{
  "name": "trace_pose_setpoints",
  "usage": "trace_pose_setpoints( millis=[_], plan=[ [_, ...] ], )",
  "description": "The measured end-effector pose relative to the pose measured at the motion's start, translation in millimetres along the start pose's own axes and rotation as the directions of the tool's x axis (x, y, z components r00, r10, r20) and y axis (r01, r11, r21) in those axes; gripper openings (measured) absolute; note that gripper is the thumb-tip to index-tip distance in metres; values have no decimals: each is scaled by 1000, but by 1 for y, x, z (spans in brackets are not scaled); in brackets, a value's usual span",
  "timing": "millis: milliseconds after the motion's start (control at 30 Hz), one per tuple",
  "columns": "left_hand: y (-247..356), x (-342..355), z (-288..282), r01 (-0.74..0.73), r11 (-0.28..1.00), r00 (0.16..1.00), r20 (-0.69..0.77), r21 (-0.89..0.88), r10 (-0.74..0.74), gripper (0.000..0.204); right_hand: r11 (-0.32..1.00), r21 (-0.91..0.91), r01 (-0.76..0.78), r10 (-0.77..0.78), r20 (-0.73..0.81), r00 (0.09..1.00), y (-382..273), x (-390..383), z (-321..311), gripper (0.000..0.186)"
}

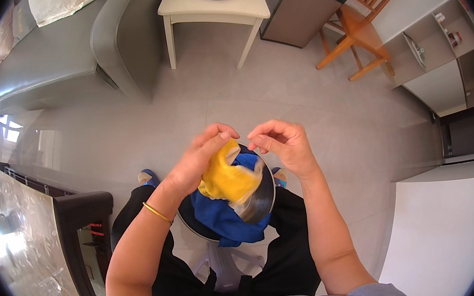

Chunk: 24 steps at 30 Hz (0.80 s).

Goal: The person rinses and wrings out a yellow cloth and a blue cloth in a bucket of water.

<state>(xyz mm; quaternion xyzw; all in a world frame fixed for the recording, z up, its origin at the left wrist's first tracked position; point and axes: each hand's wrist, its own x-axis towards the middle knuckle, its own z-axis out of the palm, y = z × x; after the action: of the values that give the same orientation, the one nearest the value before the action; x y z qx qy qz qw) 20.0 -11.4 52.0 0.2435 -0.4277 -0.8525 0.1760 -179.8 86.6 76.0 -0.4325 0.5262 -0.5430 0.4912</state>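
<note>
Over a dark round basin (263, 198) between my knees, my left hand (198, 159) is closed on a yellow cloth (227, 178). The cloth has a pale, whitish edge and hangs loosely down, partly blurred. Crumpled blue cloth (221, 219) lies in the basin and spills over its near rim. Just right of the yellow cloth's top, my right hand (285, 143) is raised with thumb and fingers pinched together. Whether anything thin sits in that pinch is too small to tell.
A light grey plastic stool (224, 268) stands below the basin. To the left is a dark-framed table (38, 238); a grey sofa (65, 56) lies beyond. Ahead stands a cream table (211, 13), with a wooden chair (360, 25) and a white cabinet (448, 230) to the right.
</note>
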Motion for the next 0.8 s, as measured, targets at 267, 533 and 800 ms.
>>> trace_pose_setpoints(
  millis=[267, 533, 800],
  plan=[
    [-5, 0, 7, -47, 999, 999, 9, 3, 47, 16, 977, -212, 37, -41, -14, 999, 10, 2, 4, 8],
    [-5, 0, 6, -8, 999, 1000, -8, 39, 8, 14, 943, -326, 63, -70, -10, 998, 12, 1, 8, 8],
    [-8, 2, 5, 43, 997, 999, -1, 67, -43, 15, 916, -393, 77, -85, -2, 996, 10, 0, 6, 11]
  ],
)
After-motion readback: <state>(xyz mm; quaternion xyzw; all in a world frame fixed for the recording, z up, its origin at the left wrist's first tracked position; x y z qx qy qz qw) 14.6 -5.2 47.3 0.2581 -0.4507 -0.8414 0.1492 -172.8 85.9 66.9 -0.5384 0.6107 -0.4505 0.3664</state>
